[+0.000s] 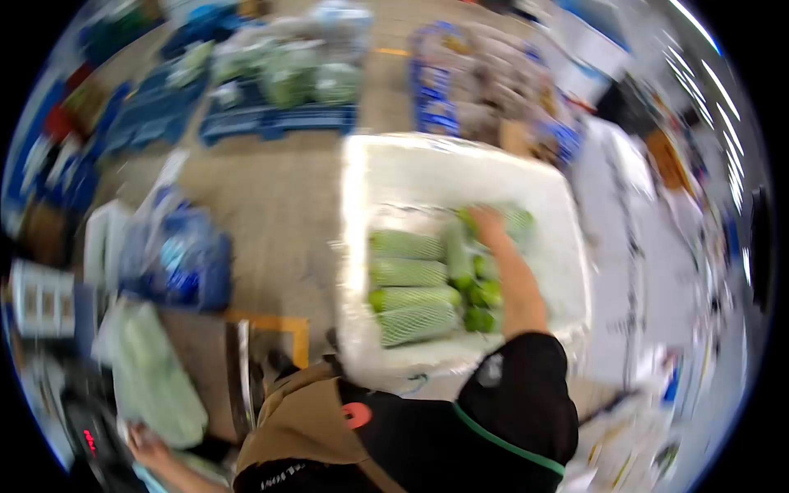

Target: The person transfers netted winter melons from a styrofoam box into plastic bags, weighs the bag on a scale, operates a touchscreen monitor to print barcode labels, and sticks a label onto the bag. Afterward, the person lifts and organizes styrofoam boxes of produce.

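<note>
My right hand (pixel 486 222) reaches into a white foam box (pixel 357 246) and touches the far end of the long green vegetables. Blur smears its fingers, so its grip is unclear. Several long green vegetables in white foam netting (pixel 408 271) lie in the box's left part. Beside them, smaller green vegetables (pixel 485 294) sit in the middle, and another netted one (pixel 518 223) lies right of my hand. At the lower left, my left hand (pixel 146 448) is against the near end of a clear plastic bag of green produce (pixel 156 374); its fingers are too blurred to read.
A dark device with red digits (pixel 89 441) stands at the lower left. Bagged green vegetables sit on a blue pallet (pixel 279 121) at the back. Blue-edged sacks (pixel 485 74) are piled behind the box, and white boxes (pixel 616 246) line its right side.
</note>
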Demonstrator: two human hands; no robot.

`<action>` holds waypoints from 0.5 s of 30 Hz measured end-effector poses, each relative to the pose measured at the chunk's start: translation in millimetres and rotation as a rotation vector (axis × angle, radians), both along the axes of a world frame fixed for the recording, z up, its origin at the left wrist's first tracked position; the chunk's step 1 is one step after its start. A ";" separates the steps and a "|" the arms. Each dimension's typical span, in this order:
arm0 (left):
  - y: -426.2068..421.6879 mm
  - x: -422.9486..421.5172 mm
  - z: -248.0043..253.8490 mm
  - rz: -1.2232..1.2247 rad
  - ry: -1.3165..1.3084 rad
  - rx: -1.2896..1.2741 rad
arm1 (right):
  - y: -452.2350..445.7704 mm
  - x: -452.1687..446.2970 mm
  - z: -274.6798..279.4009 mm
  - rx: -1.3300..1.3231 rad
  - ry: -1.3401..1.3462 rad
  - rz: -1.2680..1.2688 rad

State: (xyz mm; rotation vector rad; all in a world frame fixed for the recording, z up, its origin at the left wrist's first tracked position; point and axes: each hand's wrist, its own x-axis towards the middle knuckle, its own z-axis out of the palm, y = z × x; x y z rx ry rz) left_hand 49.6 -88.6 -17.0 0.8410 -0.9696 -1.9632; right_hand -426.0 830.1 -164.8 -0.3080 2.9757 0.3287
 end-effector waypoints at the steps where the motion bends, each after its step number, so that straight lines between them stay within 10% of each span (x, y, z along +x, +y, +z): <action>1: 46.5 -10.6 18.6 -0.085 -0.348 -0.549 | -14.0 2.9 20.5 0.039 -0.072 -0.035; 2: 94.1 -20.2 37.4 0.014 -0.708 -1.078 | 14.7 -4.4 -17.3 -0.063 0.071 0.042; 3: 126.5 -35.9 63.9 0.075 -0.787 -1.019 | -5.8 -9.4 14.9 0.050 -0.210 -0.031; 4: 127.6 -35.2 52.8 0.131 -0.534 -1.096 | 45.7 -8.7 -33.7 -0.125 0.199 0.262; 5: 114.6 -31.1 43.5 0.162 -0.631 -0.992 | 39.9 -6.9 -6.7 -0.149 0.096 0.126; 6: 92.0 -23.9 33.2 0.260 -0.335 -0.388 | 31.0 -4.0 17.6 -0.254 0.101 0.022; 8: 99.5 -58.1 45.5 0.311 0.180 -0.024 | 55.8 -2.7 49.1 -0.445 0.223 -0.027; 15: 100.1 -60.3 55.1 0.071 0.190 -0.133 | -63.0 7.1 269.9 -1.034 0.539 -0.184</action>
